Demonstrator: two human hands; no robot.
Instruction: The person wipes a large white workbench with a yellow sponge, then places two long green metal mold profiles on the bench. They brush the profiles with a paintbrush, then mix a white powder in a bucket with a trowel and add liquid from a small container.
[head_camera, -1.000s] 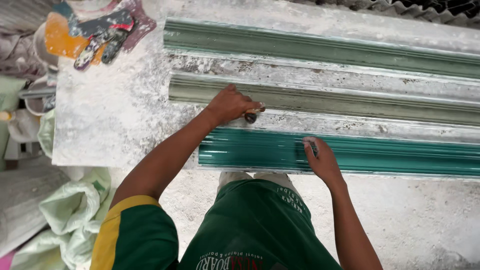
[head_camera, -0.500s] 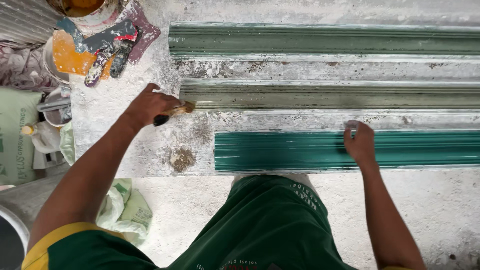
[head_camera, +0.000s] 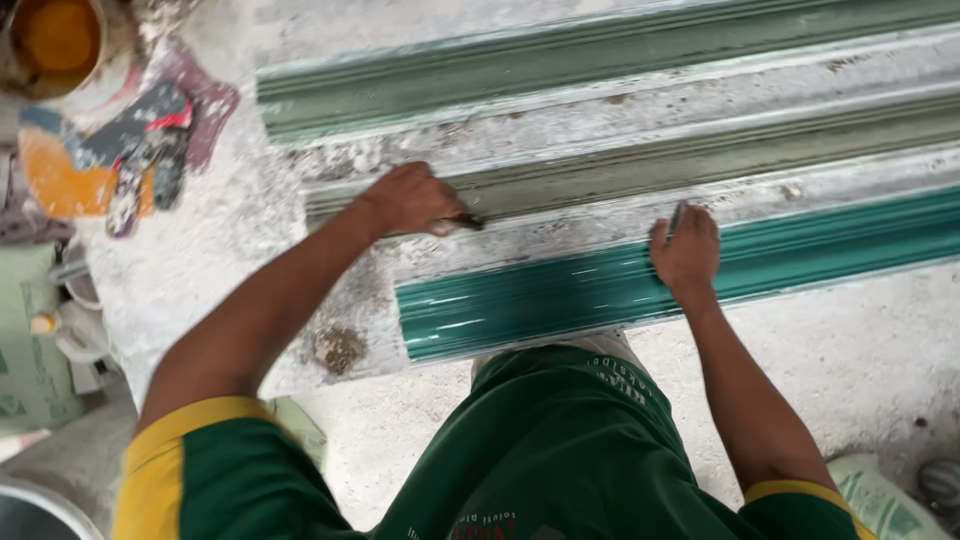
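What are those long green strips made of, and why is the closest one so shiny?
The near teal strip under the right hand looks freshly coated with wet glossy paint: bright streaks of light run along its ridges. The two farther strips, the middle strip and the far strip, look dull and dusty. Chalky white edges suggest cast plaster or cement moulding, though that is uncertain. The left hand holds a brush.

- Three long mouldings (head_camera: 620, 55) are lying across the surface (head_camera: 240, 220), blocking forward passage.
- A bare strip is staying open leftward, beside the paint can (head_camera: 55, 40) and rags (head_camera: 150, 150).
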